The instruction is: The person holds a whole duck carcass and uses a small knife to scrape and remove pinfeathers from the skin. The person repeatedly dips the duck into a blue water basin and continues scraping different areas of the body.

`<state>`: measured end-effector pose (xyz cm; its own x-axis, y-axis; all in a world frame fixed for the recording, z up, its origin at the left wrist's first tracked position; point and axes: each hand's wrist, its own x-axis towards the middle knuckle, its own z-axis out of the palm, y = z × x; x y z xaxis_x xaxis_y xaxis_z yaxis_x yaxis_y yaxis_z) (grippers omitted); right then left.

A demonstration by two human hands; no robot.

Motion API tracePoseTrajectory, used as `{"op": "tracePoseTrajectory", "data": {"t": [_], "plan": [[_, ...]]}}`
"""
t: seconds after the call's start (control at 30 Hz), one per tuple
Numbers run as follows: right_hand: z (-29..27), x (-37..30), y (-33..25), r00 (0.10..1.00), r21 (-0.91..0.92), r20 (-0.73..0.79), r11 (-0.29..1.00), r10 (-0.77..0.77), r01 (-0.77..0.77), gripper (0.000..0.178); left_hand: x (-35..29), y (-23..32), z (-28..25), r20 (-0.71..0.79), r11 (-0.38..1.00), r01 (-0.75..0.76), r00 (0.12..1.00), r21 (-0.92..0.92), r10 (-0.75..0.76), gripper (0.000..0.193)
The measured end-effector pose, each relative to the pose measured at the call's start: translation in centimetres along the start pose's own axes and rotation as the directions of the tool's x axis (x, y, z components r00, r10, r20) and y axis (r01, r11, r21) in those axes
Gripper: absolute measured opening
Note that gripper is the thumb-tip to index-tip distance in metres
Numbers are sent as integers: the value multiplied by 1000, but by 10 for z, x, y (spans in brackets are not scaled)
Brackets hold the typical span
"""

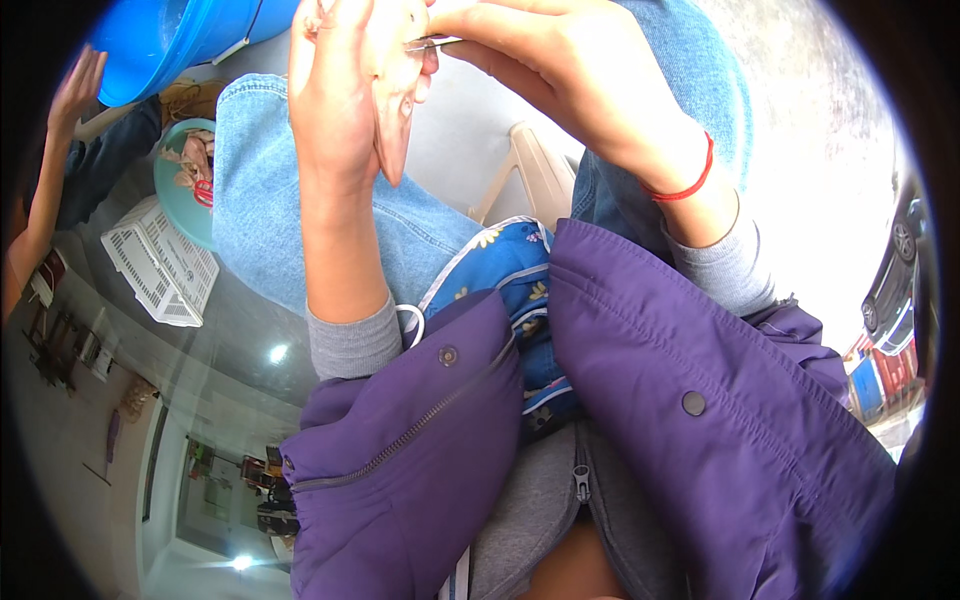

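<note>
At the top centre, my left hand (335, 85) is closed round a pale, fleshy piece of poultry (393, 125); its pointed end hangs below the fingers. Which part of the bird it is, I cannot tell. Close to its right side, my right hand (570, 70) pinches thin metal tweezers (432, 45), the tips touching or almost touching the skin. The upper part of the piece is cut off by the picture's edge.
A blue tub (150, 50) stands at the upper left, beside another person's hand (80, 88). Below it are a teal basin (168, 200) with pale poultry pieces and red-handled scissors (203, 193), and a white plastic basket (165, 260). A beige stool (530, 175) stands between my knees.
</note>
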<state>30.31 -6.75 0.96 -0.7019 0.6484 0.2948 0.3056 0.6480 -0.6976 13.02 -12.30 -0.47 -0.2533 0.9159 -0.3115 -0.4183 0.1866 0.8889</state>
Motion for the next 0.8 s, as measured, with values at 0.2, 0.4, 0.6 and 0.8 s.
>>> {"op": "tracePoseTrajectory", "data": {"t": [0.2,0.4,0.6,0.8], "plan": [[-4,-1,0,999,-37,35,999,0,1,15,0,0,-4,12,999,39,999,5,-39,41],[-10,-2,3,996,38,92,999,20,-24,13,1,1,-4,13,998,48,999,-31,-48,43],[-6,-2,4,996,34,84,999,20,-22,13,2,0,-5,-9,994,83,996,-72,-84,45],[-5,-4,0,994,43,100,998,44,-49,13,3,1,-7,0,987,83,996,-135,-84,45]]}}
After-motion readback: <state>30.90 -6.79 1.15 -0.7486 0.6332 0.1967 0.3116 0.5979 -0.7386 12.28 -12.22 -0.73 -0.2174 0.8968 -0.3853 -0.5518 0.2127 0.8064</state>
